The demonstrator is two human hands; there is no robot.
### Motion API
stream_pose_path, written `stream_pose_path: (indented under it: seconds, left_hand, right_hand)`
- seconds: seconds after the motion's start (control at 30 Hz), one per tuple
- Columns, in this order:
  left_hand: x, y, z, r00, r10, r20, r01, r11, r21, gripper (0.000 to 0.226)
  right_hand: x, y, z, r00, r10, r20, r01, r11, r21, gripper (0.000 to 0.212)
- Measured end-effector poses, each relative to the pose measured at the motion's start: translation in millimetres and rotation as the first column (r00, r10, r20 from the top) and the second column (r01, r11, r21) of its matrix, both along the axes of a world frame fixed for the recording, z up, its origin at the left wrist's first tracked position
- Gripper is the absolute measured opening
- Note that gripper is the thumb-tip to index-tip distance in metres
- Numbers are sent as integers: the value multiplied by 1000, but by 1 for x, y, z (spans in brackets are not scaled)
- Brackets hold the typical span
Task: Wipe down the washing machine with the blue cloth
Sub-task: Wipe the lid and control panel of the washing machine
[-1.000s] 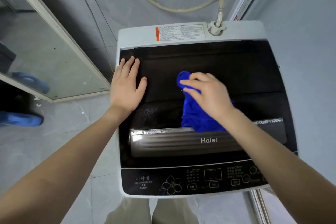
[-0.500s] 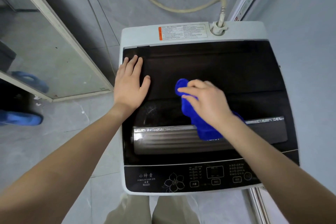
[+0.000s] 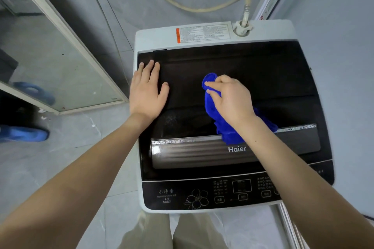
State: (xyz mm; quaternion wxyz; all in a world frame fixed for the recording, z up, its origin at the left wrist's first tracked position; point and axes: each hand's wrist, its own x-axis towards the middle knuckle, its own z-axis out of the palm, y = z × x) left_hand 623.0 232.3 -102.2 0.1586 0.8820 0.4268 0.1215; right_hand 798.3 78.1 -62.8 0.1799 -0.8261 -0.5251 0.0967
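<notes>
A top-loading washing machine [image 3: 153, 36] with a white body and a dark glass lid [image 3: 263, 70] fills the middle of the view. My right hand [image 3: 230, 101] presses a crumpled blue cloth [image 3: 211, 105] onto the middle of the lid, fingers curled over it. The cloth trails toward me to the lid's silver handle strip [image 3: 182, 140]. My left hand [image 3: 146, 91] lies flat on the lid's left side, fingers spread, holding nothing.
A beige water hose [image 3: 182, 4] runs from the wall to the inlet [image 3: 241, 28] at the machine's back right. The control panel [image 3: 202, 194] faces me. A framed glass pane [image 3: 60, 62] leans at the left, blue slippers [image 3: 26, 133] on the tiled floor beside it.
My right hand slid the cloth toward me down the lid, then pushed it back out a little toward the middle. My left hand stayed flat on the lid's left side.
</notes>
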Motion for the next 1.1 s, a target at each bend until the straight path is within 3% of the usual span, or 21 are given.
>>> stream_pose_path:
  seconds: [0.17, 0.4, 0.6, 0.8, 0.9, 1.1]
  left_hand:
    - [2, 0, -1, 1000, 13, -5, -13, 1000, 1, 58]
    - [-1, 1, 0, 1000, 2, 6, -2, 1000, -5, 62]
    - [0, 1, -1, 1000, 9, 9, -9, 1000, -10, 62]
    - [2, 2, -1, 1000, 19, 14, -19, 1000, 2, 62]
    - [2, 2, -1, 999, 33, 7, -33, 999, 4, 62]
    - [2, 1, -1, 999, 29, 26, -29, 1000, 0, 62]
  right_hand:
    - [-17, -34, -1, 998, 47, 31, -47, 999, -7, 31]
    - [7, 15, -10, 993, -114, 31, 113, 993, 42, 31]
    - [10, -24, -16, 998, 24, 59, -31, 992, 123, 30]
    - [113, 8, -20, 936, -333, 116, 322, 941, 106, 32]
    - [111, 16, -20, 900, -423, 99, 415, 905, 98, 33]
    - [-10, 22, -18, 997, -60, 43, 52, 986, 159, 29]
